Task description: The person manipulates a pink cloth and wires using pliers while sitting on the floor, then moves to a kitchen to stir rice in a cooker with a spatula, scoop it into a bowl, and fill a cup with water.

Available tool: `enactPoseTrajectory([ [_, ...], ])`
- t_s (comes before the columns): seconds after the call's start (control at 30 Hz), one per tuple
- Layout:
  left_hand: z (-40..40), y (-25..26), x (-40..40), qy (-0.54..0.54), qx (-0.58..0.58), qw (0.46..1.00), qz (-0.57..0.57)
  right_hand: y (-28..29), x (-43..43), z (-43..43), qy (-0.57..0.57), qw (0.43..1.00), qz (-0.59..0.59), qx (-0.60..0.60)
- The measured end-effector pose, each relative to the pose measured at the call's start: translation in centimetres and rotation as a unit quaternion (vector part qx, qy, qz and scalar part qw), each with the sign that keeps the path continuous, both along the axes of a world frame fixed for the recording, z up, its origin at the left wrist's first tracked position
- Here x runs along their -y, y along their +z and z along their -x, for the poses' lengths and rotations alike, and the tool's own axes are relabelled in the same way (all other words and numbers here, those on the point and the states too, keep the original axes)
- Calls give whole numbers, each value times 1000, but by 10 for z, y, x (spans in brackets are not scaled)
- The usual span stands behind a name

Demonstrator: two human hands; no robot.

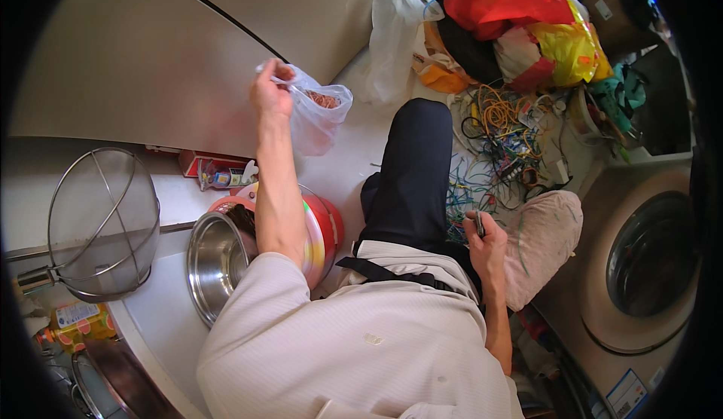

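My left hand grips the rim of a thin translucent plastic bag, held up in front of the large pale panel. Reddish-brown copper-coloured wire shows inside the bag's mouth. Near my right knee, my right hand is closed on a small dark metal tool, whose kind I cannot tell. Beyond that hand, cut pieces of green and blue wire lie scattered on the floor. Further up is a tangle of cables with a coiled orange cable. A pinkish cloth covers my right knee.
To the left are a steel basin, a red bucket and a large wire-mesh strainer. A front-loading washing machine stands at right. A white plastic bag, a red bag and a yellow bag are piled at the top.
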State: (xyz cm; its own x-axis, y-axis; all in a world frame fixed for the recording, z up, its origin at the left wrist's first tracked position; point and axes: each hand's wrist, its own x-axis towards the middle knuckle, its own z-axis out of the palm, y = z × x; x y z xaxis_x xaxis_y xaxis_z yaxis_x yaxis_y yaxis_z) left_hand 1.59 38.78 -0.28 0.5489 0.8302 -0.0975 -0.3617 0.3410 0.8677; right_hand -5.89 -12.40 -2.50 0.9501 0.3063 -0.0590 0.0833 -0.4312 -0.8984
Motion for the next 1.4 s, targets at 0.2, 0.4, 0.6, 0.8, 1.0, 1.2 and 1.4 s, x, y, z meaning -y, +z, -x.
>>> enactPoseTrajectory([
  [0.2,3,5,-12,0,-1,984,177,5,3,3,-10,999,-15,-29],
  [0.4,-9,-2,-40,-4,-20,974,224,4,1,2,-4,1000,-6,-16],
  [0.6,-33,8,-48,-15,-24,992,126,-4,1,1,18,999,12,33],
  [0.8,-48,29,-9,-147,-30,983,105,3,-2,-6,-12,999,8,31],
  [1.0,-40,11,18,-167,-49,984,35,2,0,-3,-30,999,23,-14],
  [1.2,-29,-48,17,-281,-134,950,-11,-1,-5,-4,0,999,34,-2],
  [1.4,-24,-69,19,-276,-246,928,-51,-8,-4,-5,-3,999,37,-21],
])
